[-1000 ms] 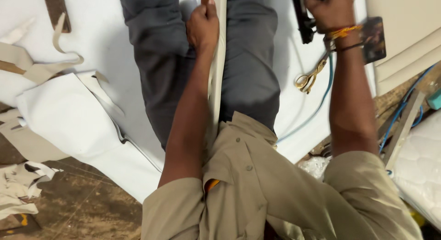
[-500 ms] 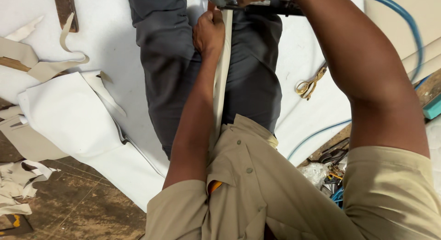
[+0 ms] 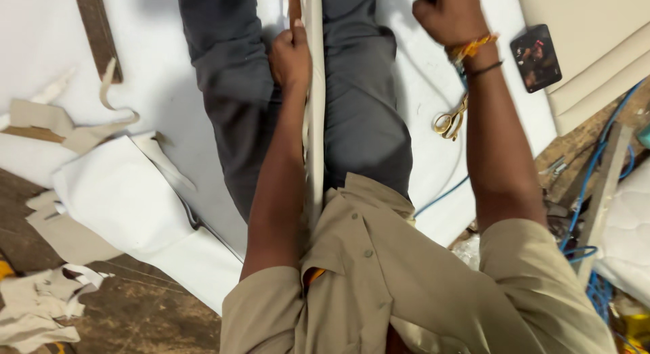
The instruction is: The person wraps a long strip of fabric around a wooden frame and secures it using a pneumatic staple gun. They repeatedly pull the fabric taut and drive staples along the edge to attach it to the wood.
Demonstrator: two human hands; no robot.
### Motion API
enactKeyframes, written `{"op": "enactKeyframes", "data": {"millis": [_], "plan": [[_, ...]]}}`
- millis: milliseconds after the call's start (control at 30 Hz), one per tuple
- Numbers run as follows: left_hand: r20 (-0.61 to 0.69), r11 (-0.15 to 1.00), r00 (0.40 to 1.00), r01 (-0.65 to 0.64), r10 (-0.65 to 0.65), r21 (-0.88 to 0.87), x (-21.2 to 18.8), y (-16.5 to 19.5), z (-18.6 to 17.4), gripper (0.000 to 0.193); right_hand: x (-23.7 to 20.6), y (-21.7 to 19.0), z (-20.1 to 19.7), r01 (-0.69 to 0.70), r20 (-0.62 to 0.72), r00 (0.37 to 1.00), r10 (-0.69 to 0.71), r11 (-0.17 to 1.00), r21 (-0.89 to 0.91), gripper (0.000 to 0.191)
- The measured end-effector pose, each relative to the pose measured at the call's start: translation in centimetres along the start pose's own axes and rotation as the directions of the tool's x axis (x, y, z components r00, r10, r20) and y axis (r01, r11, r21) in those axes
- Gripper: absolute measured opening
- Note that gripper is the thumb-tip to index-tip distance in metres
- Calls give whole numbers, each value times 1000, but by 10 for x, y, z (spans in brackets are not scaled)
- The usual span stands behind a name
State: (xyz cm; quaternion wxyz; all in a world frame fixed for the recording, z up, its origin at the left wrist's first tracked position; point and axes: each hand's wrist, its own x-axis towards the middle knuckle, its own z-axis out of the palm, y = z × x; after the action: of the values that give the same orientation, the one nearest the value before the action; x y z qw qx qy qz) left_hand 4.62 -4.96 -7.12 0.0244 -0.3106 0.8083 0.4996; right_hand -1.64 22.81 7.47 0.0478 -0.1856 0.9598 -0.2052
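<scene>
Head view. The left hand sits in the upper centre of the frame, closed around a long pale strip that runs vertically between the person's legs, from the top edge down to the tan shirt. The fingers wrap the strip's left edge; a narrow brown wooden piece shows just above the hand, against the strip.

The right hand is at the top edge, right of centre, clenched into a fist on a dark object that is almost wholly cut off by the frame; what it is cannot be told. An orange thread band and a dark band circle its wrist.

The person sits on a large white sheet, legs in grey trousers. Gold-handled scissors lie on the sheet just beside the right forearm. A small dark phone lies in the upper right, near stacked cream panels. A blue hose runs down the right side. Beige fabric scraps lie at lower left on the brown floor.
</scene>
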Motion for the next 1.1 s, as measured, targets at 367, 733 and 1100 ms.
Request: {"op": "enactKeyframes", "data": {"millis": [367, 733, 1100], "plan": [[-102, 990, 989, -116, 107, -84, 28, 30, 3, 56, -41, 24, 121, -282, -226, 942, 249, 951, -129, 61], [360, 987, 926, -61, 110, -146, 31, 24, -29, 59, -90, -167, 173, -120, -134, 948, 287, 718, 685, 109], [70, 971, 970, -236, 232, 47, -21, 32, -38, 47, -89, -183, 200, -293, 131, 902, 412, 361, 885, 117]]}}
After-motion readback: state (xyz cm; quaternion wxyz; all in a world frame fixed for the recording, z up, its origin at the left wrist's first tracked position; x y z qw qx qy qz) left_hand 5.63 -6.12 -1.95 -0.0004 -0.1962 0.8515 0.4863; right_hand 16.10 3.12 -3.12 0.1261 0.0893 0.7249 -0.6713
